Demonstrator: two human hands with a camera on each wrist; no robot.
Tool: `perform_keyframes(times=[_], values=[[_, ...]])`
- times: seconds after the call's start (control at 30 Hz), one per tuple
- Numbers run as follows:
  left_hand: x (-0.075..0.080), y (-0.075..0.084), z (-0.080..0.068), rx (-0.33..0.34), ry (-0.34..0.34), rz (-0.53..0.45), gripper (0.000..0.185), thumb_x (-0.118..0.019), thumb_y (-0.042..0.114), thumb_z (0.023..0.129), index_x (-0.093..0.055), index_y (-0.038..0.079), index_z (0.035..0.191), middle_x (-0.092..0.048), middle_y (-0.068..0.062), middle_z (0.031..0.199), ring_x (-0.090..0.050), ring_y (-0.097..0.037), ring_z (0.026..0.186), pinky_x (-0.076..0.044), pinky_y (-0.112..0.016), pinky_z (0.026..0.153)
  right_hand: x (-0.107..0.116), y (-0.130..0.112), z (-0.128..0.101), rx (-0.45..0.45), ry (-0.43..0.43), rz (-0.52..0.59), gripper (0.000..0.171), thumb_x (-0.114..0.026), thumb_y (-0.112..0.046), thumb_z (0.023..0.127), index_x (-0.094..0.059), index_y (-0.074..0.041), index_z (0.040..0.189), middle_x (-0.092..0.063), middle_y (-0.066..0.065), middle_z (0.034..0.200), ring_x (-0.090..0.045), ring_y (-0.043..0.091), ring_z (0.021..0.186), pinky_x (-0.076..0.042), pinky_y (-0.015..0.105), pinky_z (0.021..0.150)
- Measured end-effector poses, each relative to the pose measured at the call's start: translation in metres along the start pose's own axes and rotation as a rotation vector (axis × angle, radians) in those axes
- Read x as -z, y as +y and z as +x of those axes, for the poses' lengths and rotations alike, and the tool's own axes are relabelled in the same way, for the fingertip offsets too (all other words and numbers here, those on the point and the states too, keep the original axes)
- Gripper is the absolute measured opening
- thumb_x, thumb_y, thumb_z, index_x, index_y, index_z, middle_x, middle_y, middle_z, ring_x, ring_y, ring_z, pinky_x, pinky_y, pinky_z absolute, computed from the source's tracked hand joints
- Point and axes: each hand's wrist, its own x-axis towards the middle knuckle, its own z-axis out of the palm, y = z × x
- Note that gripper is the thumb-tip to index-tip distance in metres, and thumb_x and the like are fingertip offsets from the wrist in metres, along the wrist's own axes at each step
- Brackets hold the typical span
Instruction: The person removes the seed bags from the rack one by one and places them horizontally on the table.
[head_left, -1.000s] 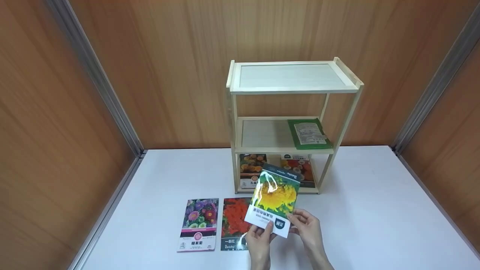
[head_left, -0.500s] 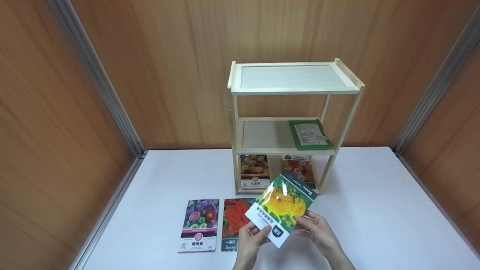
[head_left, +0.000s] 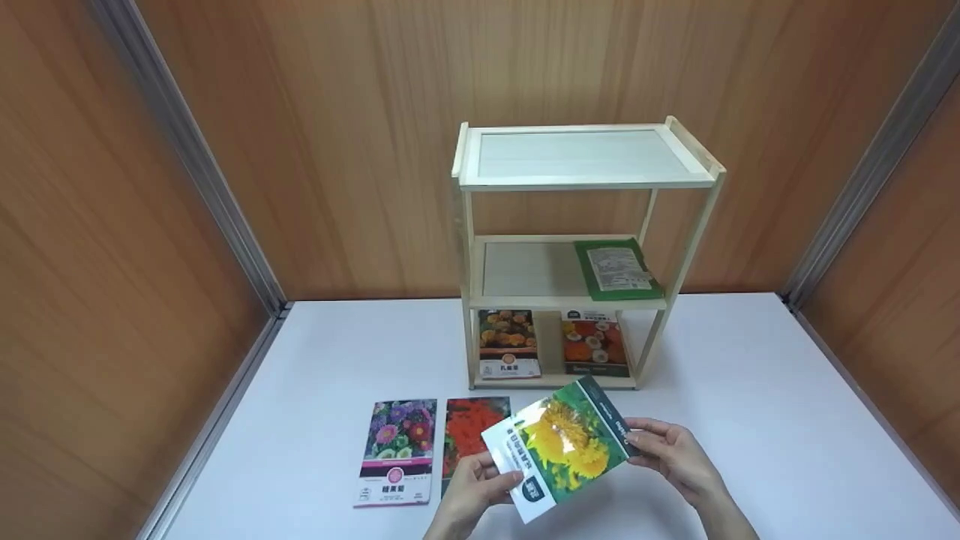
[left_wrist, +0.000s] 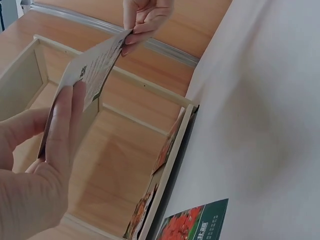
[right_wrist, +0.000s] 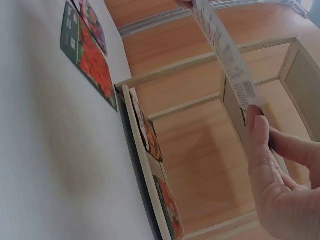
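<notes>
Head view: the glossy yellow-flower seed packet (head_left: 559, 456) is held tilted above the white table (head_left: 750, 420), the left hand (head_left: 472, 491) pinching its seven-o'clock corner and the right hand (head_left: 671, 454) its three-o'clock edge.

Left wrist view: left fingers (left_wrist: 62, 125) grip the packet's near end.

Right wrist view: right fingers (right_wrist: 262, 150) clamp its edge.

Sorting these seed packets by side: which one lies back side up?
The green-edged packet on the rack's middle shelf: it shows a white printed label, while the others show flower pictures.
</notes>
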Motion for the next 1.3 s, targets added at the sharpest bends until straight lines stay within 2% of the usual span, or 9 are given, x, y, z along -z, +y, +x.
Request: perform_keyframes(times=[0.23, 0.43, 0.53, 0.63, 0.77, 0.93, 1.03, 1.17, 1.3], values=[[0.002, 0.006, 0.000, 0.002, 0.030, 0.010, 0.035, -0.062, 0.008, 0.082, -0.054, -0.008, 0.112, -0.064, -0.018, 0.097, -0.063, -0.028, 0.086, -0.051, -0.037, 0.070, -0.004, 0.002, -0.001, -0.008, 0.002, 0.048, 0.040, -0.060, -0.008, 0.083, -0.048, 0.015, 0.114, -0.065, 0.012, 0.093, -0.063, 0.019, 0.079, -0.051, 0.029, 0.071], [-0.016, 0.004, 0.006, -0.044, 0.185, -0.286, 0.056, -0.061, 0.027, 0.083, -0.043, -0.009, 0.123, -0.061, -0.014, 0.107, -0.060, -0.024, 0.095, -0.047, -0.035, 0.081, -0.019, 0.003, 0.001, -0.035, 0.194, 0.151, 0.034, -0.061, -0.005, 0.082, -0.052, 0.010, 0.110, -0.065, 0.011, 0.088, -0.063, 0.018, 0.076, -0.051, 0.028, 0.069], [-0.032, -0.001, 0.011, -0.121, 0.264, -0.425, 0.061, -0.062, 0.028, 0.083, -0.040, -0.008, 0.126, -0.060, -0.011, 0.108, -0.059, -0.022, 0.095, -0.046, -0.035, 0.082, -0.032, 0.006, 0.004, -0.038, 0.291, 0.213, 0.034, -0.062, -0.004, 0.081, -0.052, 0.009, 0.110, -0.064, 0.012, 0.089, -0.062, 0.020, 0.076, -0.051, 0.028, 0.069], [-0.048, -0.010, 0.019, -0.201, 0.356, -0.493, 0.060, -0.065, 0.024, 0.080, -0.041, -0.008, 0.124, -0.060, -0.012, 0.106, -0.059, -0.022, 0.092, -0.047, -0.036, 0.081, -0.046, 0.009, 0.008, -0.021, 0.335, 0.268, 0.035, -0.061, -0.004, 0.081, -0.050, 0.009, 0.112, -0.062, 0.011, 0.092, -0.062, 0.020, 0.079, -0.051, 0.028, 0.071], [-0.060, -0.040, 0.046, -0.288, 0.453, -0.470, 0.056, -0.067, 0.021, 0.079, -0.044, -0.009, 0.119, -0.060, -0.016, 0.106, -0.060, -0.025, 0.093, -0.047, -0.037, 0.081, -0.065, 0.015, 0.011, 0.017, 0.358, 0.323, 0.037, -0.059, -0.005, 0.083, -0.046, 0.009, 0.115, -0.061, 0.010, 0.095, -0.062, 0.018, 0.083, -0.050, 0.028, 0.074], [-0.058, -0.099, 0.098, -0.268, 0.564, -0.479, 0.056, -0.073, 0.027, 0.071, -0.052, 0.002, 0.117, -0.060, -0.013, 0.106, -0.060, -0.022, 0.094, -0.049, -0.033, 0.077, -0.083, 0.025, 0.012, 0.060, 0.375, 0.332, 0.039, -0.057, -0.005, 0.085, -0.043, 0.010, 0.118, -0.063, 0.011, 0.097, -0.063, 0.017, 0.084, -0.049, 0.028, 0.076], [-0.057, -0.117, 0.115, -0.256, 0.648, -0.498, 0.054, -0.073, 0.026, 0.070, -0.053, 0.004, 0.115, -0.061, -0.012, 0.105, -0.060, -0.022, 0.093, -0.050, -0.032, 0.075, -0.091, 0.030, 0.012, 0.063, 0.383, 0.333, 0.039, -0.056, -0.005, 0.085, -0.041, 0.009, 0.118, -0.064, 0.011, 0.097, -0.063, 0.016, 0.084, -0.049, 0.028, 0.075], [-0.055, -0.117, 0.112, -0.297, 0.662, -0.463, 0.046, -0.070, 0.021, 0.075, -0.054, 0.001, 0.113, -0.062, -0.014, 0.100, -0.062, -0.021, 0.088, -0.051, -0.031, 0.071, -0.095, 0.033, 0.010, 0.044, 0.373, 0.360, 0.038, -0.056, -0.005, 0.085, -0.041, 0.009, 0.118, -0.063, 0.010, 0.096, -0.063, 0.016, 0.083, -0.049, 0.028, 0.075], [-0.059, -0.080, 0.076, -0.306, 0.601, -0.384, 0.039, -0.064, 0.010, 0.081, -0.052, -0.009, 0.112, -0.063, -0.018, 0.094, -0.063, -0.021, 0.082, -0.051, -0.032, 0.070, -0.091, 0.030, 0.007, 0.019, 0.304, 0.340, 0.039, -0.056, -0.006, 0.085, -0.040, 0.009, 0.117, -0.063, 0.010, 0.095, -0.062, 0.017, 0.085, -0.049, 0.029, 0.076]])
